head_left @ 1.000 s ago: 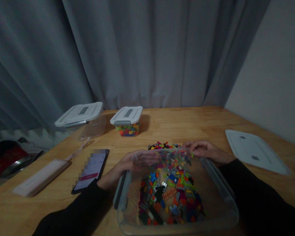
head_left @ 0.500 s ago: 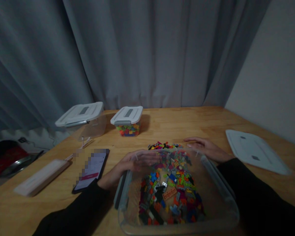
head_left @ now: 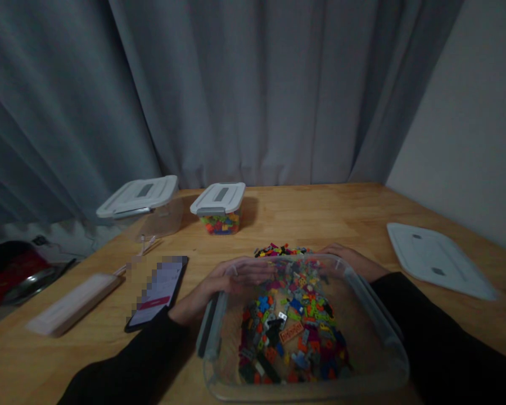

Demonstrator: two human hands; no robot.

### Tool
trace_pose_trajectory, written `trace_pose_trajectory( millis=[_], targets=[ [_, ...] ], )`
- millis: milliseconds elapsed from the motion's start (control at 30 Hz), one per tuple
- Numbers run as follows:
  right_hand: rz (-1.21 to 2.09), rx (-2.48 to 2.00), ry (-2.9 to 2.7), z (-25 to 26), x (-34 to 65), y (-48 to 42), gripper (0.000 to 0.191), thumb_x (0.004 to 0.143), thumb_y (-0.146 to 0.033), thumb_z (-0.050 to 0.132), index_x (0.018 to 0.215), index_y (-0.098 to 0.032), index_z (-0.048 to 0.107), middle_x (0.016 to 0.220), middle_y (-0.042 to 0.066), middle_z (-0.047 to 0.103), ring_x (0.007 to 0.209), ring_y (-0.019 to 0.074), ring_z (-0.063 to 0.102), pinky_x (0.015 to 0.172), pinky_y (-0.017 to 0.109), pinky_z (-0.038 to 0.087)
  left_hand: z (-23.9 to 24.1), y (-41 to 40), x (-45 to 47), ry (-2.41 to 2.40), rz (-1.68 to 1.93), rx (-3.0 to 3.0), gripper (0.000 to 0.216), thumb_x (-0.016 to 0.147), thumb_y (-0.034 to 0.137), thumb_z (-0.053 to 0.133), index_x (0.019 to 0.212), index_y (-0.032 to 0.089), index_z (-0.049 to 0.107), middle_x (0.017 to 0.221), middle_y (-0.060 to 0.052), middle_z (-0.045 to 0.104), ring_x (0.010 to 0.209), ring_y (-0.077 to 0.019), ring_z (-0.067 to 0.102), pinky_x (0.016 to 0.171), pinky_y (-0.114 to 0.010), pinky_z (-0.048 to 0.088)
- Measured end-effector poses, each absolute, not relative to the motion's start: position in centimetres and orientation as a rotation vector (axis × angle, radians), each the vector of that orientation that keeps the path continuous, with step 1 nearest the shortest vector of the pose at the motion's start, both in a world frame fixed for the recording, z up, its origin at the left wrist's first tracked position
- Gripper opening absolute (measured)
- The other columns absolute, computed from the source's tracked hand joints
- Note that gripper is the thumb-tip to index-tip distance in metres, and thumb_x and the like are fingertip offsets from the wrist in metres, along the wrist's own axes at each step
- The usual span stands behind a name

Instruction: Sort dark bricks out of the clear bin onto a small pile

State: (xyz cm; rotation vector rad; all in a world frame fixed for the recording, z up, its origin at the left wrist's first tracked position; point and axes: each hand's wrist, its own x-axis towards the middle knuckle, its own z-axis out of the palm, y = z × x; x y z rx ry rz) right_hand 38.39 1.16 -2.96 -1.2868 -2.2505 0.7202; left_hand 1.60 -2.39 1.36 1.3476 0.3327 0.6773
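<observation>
A clear plastic box [head_left: 375,337] without a lid stands in front of me, with many small coloured building bricks [head_left: 293,332] spread over its bottom. Beyond its far wall lies a loose pile of bricks [head_left: 280,250] on the table. My left hand [head_left: 240,273] is behind the box at the left of the pile, its fingers stretched out flat and seen through the plastic. At the right of the pile is my right hand [head_left: 343,261], its back turned up and its fingers blurred behind the far wall. Neither hand shows a brick in its grip.
A small lidded box of bricks [head_left: 219,208] and a larger lidded box [head_left: 152,205] stand at the back left. A phone [head_left: 162,292] and a pale oblong device with a cable [head_left: 73,304] lie left. A white lid [head_left: 438,259] lies right.
My right hand has moved down and nearer, so its fingers are now behind the box's far wall beside the pile. My left hand is nearly where it was.
</observation>
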Motion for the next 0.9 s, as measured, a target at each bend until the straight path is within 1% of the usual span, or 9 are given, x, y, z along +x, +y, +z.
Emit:
trace_pose_trajectory(
  millis=[100,233,333,500,667,900],
  targets=[
    [0.736,-1.284,-2.247,-2.18,38.1,0.85,0.032,0.086,-0.041,0.065,0.109,-0.02,0.072,0.112,0.011,0.073,0.104,0.0271,0.067,0.097,0.043,0.051,1.31,-2.41,1.59,0.335,0.683,1.345,0.068,0.071,0.012,0.053,0.139,0.008,0.055,0.142,-0.019,0.06,0.136,-0.0368,0.051,0.118,-0.058,0.027],
    [0.785,-1.318,-2.205,-1.78,37.83,0.58,0.033,0.085,-0.042,0.066,0.106,-0.018,0.074,0.108,0.012,0.074,0.1,0.0272,0.068,0.094,0.041,0.052,1.28,-2.46,1.63,0.328,0.678,1.337,0.068,0.071,0.014,0.053,0.139,0.008,0.055,0.142,-0.019,0.059,0.136,-0.037,0.05,0.118,-0.058,0.025],
    [0.788,-1.317,-2.195,-1.7,37.75,0.44,0.033,0.086,-0.043,0.064,0.105,-0.019,0.074,0.106,0.011,0.074,0.098,0.0269,0.068,0.092,0.041,0.052,1.29,-2.46,1.67,0.329,0.679,1.334,0.068,0.072,0.014,0.053,0.139,0.007,0.054,0.143,-0.02,0.058,0.136,-0.0373,0.05,0.119,-0.058,0.024],
    [0.793,-1.297,-2.184,-1.76,37.82,0.43,0.029,0.086,-0.04,0.063,0.104,-0.021,0.075,0.105,0.009,0.075,0.098,0.0281,0.068,0.093,0.043,0.052,1.22,-2.43,1.64,0.342,0.688,1.312,0.069,0.07,0.013,0.053,0.138,0.007,0.055,0.142,-0.021,0.059,0.136,-0.0378,0.05,0.119,-0.059,0.024],
    [0.798,-1.299,-2.152,-1.92,37.85,0.53,0.03,0.086,-0.043,0.063,0.102,-0.021,0.076,0.103,0.01,0.076,0.098,0.0285,0.069,0.093,0.043,0.052,1.41,-2.64,1.68,0.334,0.699,1.33,0.066,0.071,0.013,0.053,0.137,0.007,0.056,0.14,-0.02,0.06,0.134,-0.0364,0.052,0.118,-0.057,0.026],
    [0.787,-1.304,-2.153,-1.69,37.7,0.52,0.033,0.088,-0.042,0.06,0.104,-0.017,0.075,0.107,0.011,0.075,0.102,0.0292,0.068,0.097,0.045,0.05,1.53,-2.39,1.74,0.334,0.686,1.337,0.067,0.069,0.012,0.055,0.136,0.008,0.058,0.139,-0.019,0.061,0.133,-0.0366,0.053,0.117,-0.057,0.028]
  ],
)
